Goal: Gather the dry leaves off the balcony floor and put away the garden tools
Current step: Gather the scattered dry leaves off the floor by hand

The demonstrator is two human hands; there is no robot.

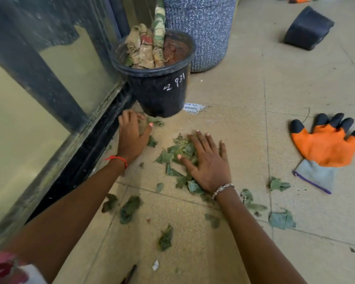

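Tiled floor (pixel 244 95) runs under both hands, w/ a glass door (pixel 49 89) along the outer side of the L hand (pixel 131 138). Past the L fingertips stands a speckled planter (pixel 201 27), and in front of it, just beyond those fingertips, a black pot (pixel 160 93) w/ white digits on its wall. Far ahead of the R hand (pixel 209 160), well apart, a dark tub (pixel 307 29) lies on its side. An orange glove (pixel 324 144) lies flat off the R hand's outer side, near but not touching. It was prob. left off so bare fingers can catch thin leaves.

The leaf pile (pixel 178 150) sits right under the R hand. Palm is down, fingers straight and spread, gripping nothing, just pressing. I'd say that's to pin the pile and rake it inward w/o scattering.

The L hand works beside the pot's base, fingers curled down and thumb closing over a small leaf clump (pixel 141 128). It reads as a grab, tho the fingers hide most of it.

Loose leaves (pixel 129 209) lie behind both wrists, btwn the forearms and outside the R wrist, so gathering looks approx. half done. A white scrap (pixel 155 265) and a dark thin object (pixel 129 274) lie near the L forearm. The latter is maybe a tool, but it's too cut off to tell.
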